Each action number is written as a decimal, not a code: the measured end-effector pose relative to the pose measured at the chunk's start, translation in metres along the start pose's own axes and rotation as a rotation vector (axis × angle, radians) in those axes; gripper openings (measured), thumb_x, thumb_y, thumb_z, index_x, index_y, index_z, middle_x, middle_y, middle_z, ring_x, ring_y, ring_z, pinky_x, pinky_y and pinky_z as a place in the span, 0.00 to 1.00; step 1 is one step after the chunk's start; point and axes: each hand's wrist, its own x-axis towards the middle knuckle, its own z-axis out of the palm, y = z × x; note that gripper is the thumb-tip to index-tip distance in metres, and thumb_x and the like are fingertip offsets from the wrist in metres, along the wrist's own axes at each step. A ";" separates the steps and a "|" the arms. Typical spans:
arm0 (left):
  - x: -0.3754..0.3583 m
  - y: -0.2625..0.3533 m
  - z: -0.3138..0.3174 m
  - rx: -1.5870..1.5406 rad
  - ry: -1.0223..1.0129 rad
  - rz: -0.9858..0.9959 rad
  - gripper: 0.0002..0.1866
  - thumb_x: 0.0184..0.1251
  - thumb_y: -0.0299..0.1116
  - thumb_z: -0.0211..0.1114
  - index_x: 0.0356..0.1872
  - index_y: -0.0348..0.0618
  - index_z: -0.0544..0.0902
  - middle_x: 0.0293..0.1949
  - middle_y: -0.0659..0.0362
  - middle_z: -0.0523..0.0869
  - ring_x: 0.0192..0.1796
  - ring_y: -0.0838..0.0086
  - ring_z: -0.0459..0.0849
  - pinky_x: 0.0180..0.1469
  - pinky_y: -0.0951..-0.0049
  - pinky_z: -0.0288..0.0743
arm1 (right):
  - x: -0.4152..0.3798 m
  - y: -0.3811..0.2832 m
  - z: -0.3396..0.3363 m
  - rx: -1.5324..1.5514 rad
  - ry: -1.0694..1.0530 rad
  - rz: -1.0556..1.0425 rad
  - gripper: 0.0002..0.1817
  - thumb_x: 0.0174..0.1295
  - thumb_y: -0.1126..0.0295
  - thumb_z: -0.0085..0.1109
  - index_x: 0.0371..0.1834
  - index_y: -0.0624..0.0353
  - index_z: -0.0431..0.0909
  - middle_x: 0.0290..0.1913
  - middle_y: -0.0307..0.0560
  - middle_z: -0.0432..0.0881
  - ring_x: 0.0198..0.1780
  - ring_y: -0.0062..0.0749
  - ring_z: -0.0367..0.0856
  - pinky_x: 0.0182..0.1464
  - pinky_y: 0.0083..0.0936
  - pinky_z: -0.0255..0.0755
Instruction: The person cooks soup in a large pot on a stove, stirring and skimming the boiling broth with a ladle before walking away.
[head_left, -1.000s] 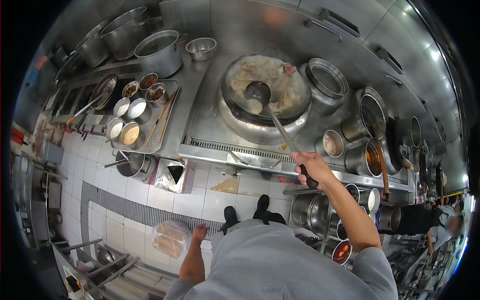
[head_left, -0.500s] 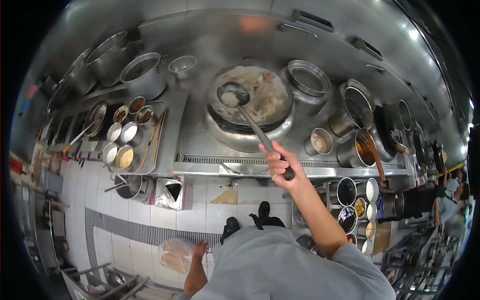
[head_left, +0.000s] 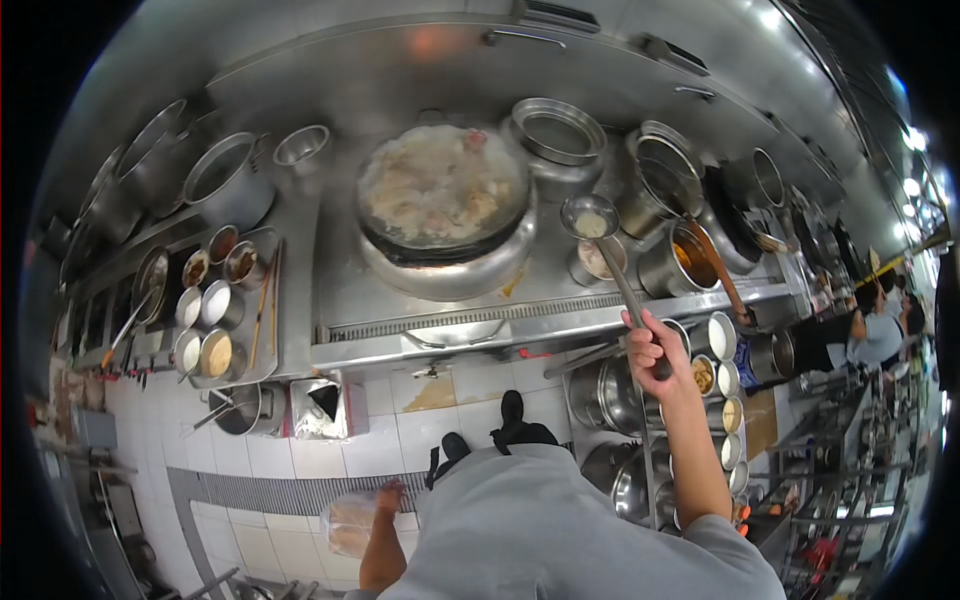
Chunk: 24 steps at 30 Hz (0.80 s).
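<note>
My right hand (head_left: 660, 350) is wrapped round the handle of a long steel ladle (head_left: 622, 275). The ladle's bowl, with a little pale, cloudy stuff in it, is over a small metal pot (head_left: 585, 268) of whitish foam. To the left, a large wok (head_left: 445, 243) full of steaming, foamy pale broth and pieces sits on a round burner ring (head_left: 450, 282). My left hand (head_left: 391, 494) hangs low at my side with loose fingers and nothing visible in it. Near it is a clear plastic bag (head_left: 350, 524) with brownish contents; contact cannot be made out.
Left of the wok, a tray (head_left: 265, 345) bears several seasoning cups and chopsticks. Tall pots (head_left: 235, 185) stand behind it. Right of the wok are a lidless pot (head_left: 560, 160) and a pot of orange liquid (head_left: 668, 270). Another person (head_left: 870, 335) stands far right.
My right hand has carried the ladle from over the wok to the right, over the small pot. My view has turned rightward. My left hand still hangs by the bag.
</note>
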 end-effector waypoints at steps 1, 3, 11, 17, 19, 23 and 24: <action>-0.004 0.013 0.001 -0.030 -0.022 0.013 0.18 0.57 0.29 0.57 0.48 0.30 0.75 0.37 0.53 0.84 0.33 0.74 0.82 0.35 0.77 0.76 | 0.003 -0.005 -0.013 -0.010 0.044 -0.023 0.13 0.67 0.63 0.45 0.45 0.62 0.70 0.20 0.35 0.70 0.13 0.14 0.62 0.14 0.13 0.58; -0.003 0.026 0.000 -0.133 -0.069 0.047 0.17 0.57 0.28 0.57 0.48 0.30 0.76 0.36 0.53 0.84 0.32 0.73 0.83 0.34 0.78 0.77 | 0.012 -0.013 -0.030 -0.077 0.121 -0.072 0.10 0.66 0.64 0.47 0.40 0.60 0.69 0.20 0.34 0.69 0.14 0.14 0.62 0.15 0.13 0.57; -0.015 0.065 0.003 -0.080 0.056 0.133 0.18 0.56 0.28 0.58 0.46 0.26 0.75 0.34 0.53 0.84 0.31 0.77 0.82 0.31 0.80 0.76 | 0.047 -0.005 -0.097 -1.097 0.634 -0.365 0.12 0.59 0.63 0.55 0.28 0.62 0.74 0.17 0.45 0.75 0.22 0.32 0.77 0.24 0.24 0.70; -0.018 0.031 -0.001 -0.032 0.111 0.112 0.20 0.54 0.30 0.62 0.47 0.30 0.77 0.34 0.54 0.85 0.29 0.77 0.80 0.31 0.80 0.74 | 0.020 0.022 -0.057 -1.774 0.684 -0.855 0.14 0.56 0.65 0.57 0.40 0.65 0.76 0.27 0.63 0.78 0.33 0.53 0.80 0.36 0.38 0.70; -0.031 0.025 0.008 -0.075 0.097 0.040 0.22 0.52 0.31 0.64 0.49 0.32 0.77 0.34 0.55 0.85 0.28 0.78 0.79 0.31 0.79 0.73 | 0.004 0.024 -0.017 -1.706 0.602 -0.582 0.14 0.57 0.64 0.57 0.41 0.64 0.76 0.20 0.53 0.75 0.20 0.34 0.76 0.26 0.31 0.68; -0.017 -0.001 0.009 0.031 0.083 0.025 0.23 0.53 0.33 0.65 0.50 0.32 0.76 0.36 0.54 0.85 0.32 0.75 0.80 0.36 0.76 0.74 | 0.007 0.035 0.039 -1.485 0.242 -0.339 0.14 0.61 0.62 0.54 0.43 0.61 0.76 0.15 0.40 0.71 0.13 0.20 0.67 0.16 0.22 0.61; -0.011 -0.003 0.008 0.050 0.056 0.034 0.24 0.53 0.34 0.64 0.51 0.31 0.76 0.36 0.53 0.85 0.33 0.74 0.80 0.37 0.75 0.74 | 0.015 0.042 0.044 -1.531 0.213 -0.315 0.15 0.62 0.61 0.54 0.45 0.60 0.76 0.15 0.38 0.70 0.12 0.18 0.66 0.15 0.19 0.59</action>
